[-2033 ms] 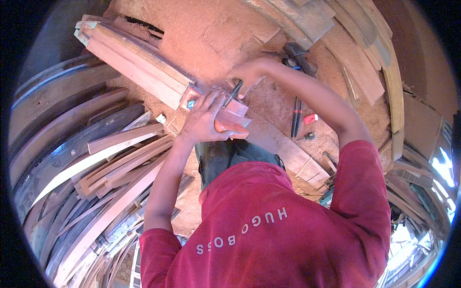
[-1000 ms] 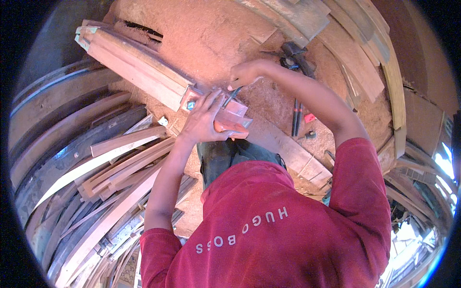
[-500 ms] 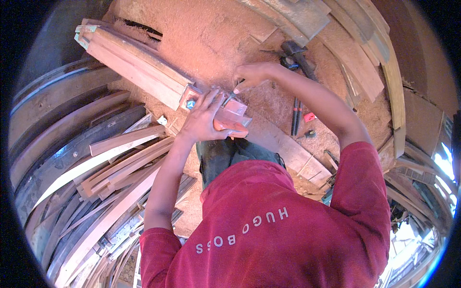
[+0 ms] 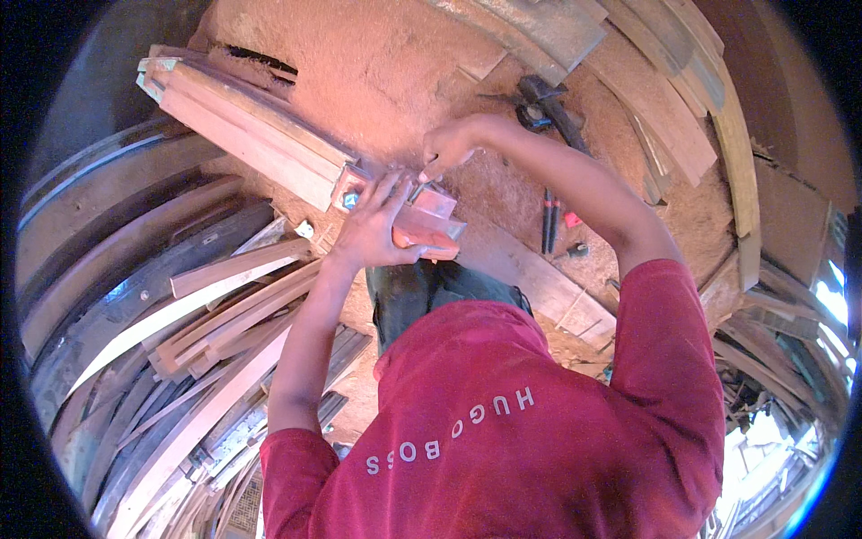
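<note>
My left hand (image 4: 366, 225) is wrapped round a reddish wooden block (image 4: 436, 203), with the thumb by its rounded orange lower edge. My right hand (image 4: 449, 146) is closed just beyond the block. From its fingertips a thin dark rod (image 4: 416, 189) slants down to the block beside my left fingers; its kind is too small to make out. Against my left fingers is a reddish end piece with a blue round part (image 4: 351, 200), at the near end of a long wooden beam (image 4: 260, 144). My palm hides part of the block.
Sawdust (image 4: 359, 81) covers the work area. At the right lie a dark tool with a black head (image 4: 543, 94), red-and-black handles (image 4: 549, 220) and a small pink-red piece (image 4: 572, 218). Planks (image 4: 669, 126) curve along the far right; stacked timber strips (image 4: 224, 332) fill the left.
My right hand has shifted slightly left and closer to my left hand, its fingertips lower on the block. My left hand keeps its grip. The whole view has shifted a little.
</note>
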The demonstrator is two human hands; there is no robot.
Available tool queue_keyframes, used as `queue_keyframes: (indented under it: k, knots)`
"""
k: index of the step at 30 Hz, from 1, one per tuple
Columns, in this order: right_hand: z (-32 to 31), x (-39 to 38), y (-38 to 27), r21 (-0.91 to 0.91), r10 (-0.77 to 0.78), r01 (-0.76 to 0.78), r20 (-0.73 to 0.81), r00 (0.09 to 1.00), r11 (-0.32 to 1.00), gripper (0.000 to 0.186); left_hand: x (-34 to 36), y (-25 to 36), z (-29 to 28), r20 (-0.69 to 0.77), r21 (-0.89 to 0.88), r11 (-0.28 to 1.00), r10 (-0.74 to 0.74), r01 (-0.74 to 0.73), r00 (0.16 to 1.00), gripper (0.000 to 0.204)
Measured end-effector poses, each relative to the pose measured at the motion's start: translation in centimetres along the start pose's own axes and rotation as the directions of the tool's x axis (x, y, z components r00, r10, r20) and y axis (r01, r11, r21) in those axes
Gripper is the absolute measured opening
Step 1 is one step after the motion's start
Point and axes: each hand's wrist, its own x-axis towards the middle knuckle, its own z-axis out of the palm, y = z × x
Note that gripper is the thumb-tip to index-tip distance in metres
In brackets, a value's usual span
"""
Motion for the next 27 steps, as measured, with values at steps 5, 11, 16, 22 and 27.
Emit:
queue_keyframes:
  k: [5,11,16,22,27]
  knots:
    - [-0.4,-3.0,-5.4,-0.418,-0.061,-0.071,-0.294,0.954,0.906,0.044,-0.7,-0.2,0.4,-0.025,0.015,1.0,-0.024,0.025,0.999,0.109]
    - [3.8,-1.7,-2.1,-0.649,-0.429,-0.013,-0.517,0.74,0.76,0.033,-0.4,0.1,0.0,-0.058,-0.004,1.0,0.0,0.0,0.998,0.107]
    - [2.7,-2.8,-4.5,-0.375,-0.003,-0.122,-0.317,0.949,0.919,0.033,-0.5,0.0,0.1,-0.067,-0.021,1.0,-0.002,0.001,0.998,0.106]
    - [0.9,-2.8,-5.8,-0.182,0.12,-0.161,-0.217,0.969,0.97,0.036,-0.6,0.0,-0.1,-0.018,-0.038,0.999,-0.034,0.033,0.999,0.105]
    - [1.6,-2.5,-3.0,-0.234,-0.184,0.104,-0.352,0.918,0.967,0.031,-0.6,-0.4,0.4,-0.09,-0.047,0.999,0.007,-0.011,0.996,0.104]
